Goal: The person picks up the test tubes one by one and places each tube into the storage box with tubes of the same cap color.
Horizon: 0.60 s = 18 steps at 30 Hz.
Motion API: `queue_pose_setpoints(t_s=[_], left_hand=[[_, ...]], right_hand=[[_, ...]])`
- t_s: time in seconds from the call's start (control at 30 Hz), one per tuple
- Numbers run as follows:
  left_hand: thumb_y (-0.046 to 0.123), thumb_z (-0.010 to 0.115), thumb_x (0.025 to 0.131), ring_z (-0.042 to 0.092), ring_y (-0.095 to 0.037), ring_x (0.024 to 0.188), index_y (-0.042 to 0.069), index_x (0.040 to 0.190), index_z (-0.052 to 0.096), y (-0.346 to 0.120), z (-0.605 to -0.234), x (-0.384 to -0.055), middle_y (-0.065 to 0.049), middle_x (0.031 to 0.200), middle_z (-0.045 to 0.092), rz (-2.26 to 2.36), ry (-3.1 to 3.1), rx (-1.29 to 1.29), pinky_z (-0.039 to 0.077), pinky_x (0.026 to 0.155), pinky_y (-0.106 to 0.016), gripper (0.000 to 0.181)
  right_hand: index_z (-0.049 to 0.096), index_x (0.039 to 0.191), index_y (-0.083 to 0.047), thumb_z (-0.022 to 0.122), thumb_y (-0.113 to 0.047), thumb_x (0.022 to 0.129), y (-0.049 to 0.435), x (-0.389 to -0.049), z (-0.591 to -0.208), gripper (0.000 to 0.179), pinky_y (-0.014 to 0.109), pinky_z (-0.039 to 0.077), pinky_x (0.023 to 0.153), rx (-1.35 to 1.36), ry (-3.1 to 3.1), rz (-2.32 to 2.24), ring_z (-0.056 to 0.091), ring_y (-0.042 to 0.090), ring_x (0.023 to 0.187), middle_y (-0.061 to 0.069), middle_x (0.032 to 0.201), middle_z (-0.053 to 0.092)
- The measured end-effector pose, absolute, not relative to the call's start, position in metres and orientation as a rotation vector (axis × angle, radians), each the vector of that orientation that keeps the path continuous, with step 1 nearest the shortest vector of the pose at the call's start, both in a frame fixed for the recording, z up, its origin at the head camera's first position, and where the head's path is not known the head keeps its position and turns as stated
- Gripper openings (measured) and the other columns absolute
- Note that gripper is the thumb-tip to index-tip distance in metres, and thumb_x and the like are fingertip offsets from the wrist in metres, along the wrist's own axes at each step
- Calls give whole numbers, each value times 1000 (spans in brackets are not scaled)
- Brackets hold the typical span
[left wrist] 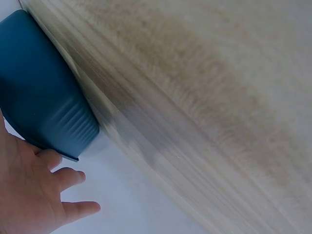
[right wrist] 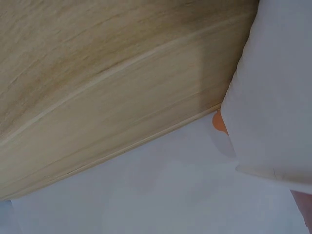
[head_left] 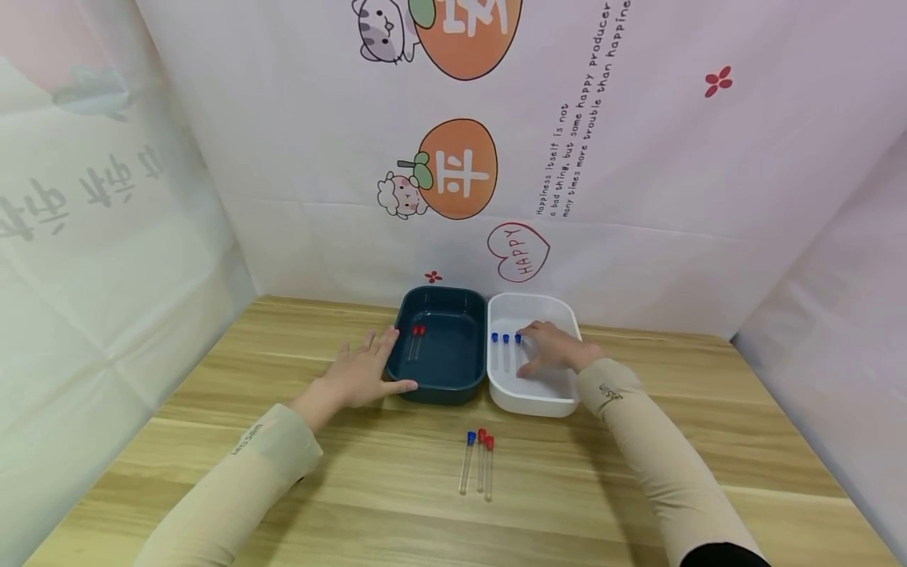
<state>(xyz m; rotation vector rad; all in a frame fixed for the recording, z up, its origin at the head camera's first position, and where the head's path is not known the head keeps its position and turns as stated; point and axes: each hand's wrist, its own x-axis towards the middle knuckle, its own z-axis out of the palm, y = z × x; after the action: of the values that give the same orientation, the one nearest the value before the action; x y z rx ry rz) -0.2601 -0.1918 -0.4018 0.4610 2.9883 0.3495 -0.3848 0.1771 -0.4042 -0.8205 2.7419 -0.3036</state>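
Note:
My left hand (head_left: 357,374) has its fingers spread along the left rim of the dark blue bin (head_left: 449,378); two red-capped tubes (head_left: 416,342) lie inside. In the left wrist view, the left hand (left wrist: 34,187) touches the same bin (left wrist: 44,83). My right hand (head_left: 551,348) reaches into the white bin (head_left: 534,402). Its index fingertip is right at the blue cap (head_left: 518,339) of the rightmost of three blue-capped tubes, with the thumb apart below. In front of the bins lie a blue-capped tube (head_left: 467,465) and two red-capped tubes (head_left: 485,468).
Both bins stand side by side near the back edge of the wooden table (head_left: 340,488). A printed white cloth (head_left: 319,142) hangs behind them. In the right wrist view, the white bin's wall (right wrist: 278,97) fills the right side.

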Motion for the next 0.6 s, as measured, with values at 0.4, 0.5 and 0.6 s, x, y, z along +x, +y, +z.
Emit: queue_pose_setpoints(t_s=[0.4,0.5,0.6], left_hand=[[78,50,91,10,-41,155,7,166,9,-192,-402,-261,-11,171,9,340,2987,464,9,116,-71,111],[78,50,91,10,-41,155,7,166,9,-192,-402,-262,-11,171,9,335,2987,466,9,116,-72,111],[78,51,92,10,-41,155,7,166,9,-192,-403,-262,-11,171,9,328,2991,471,10,116,-72,111]], right_hand=[[42,154,0,82,-40,87,176,-382,-404,88,58,30,117,-790,2720,-313,35,45,143,27,155,39],[42,155,0,81,-41,88,176,-381,-404,88,58,30,117,-782,2721,-317,35,44,143,26,155,40],[41,156,-1,81,-44,88,176,-380,-403,89,59,30,116,-761,2722,-317,35,45,143,26,155,39]])
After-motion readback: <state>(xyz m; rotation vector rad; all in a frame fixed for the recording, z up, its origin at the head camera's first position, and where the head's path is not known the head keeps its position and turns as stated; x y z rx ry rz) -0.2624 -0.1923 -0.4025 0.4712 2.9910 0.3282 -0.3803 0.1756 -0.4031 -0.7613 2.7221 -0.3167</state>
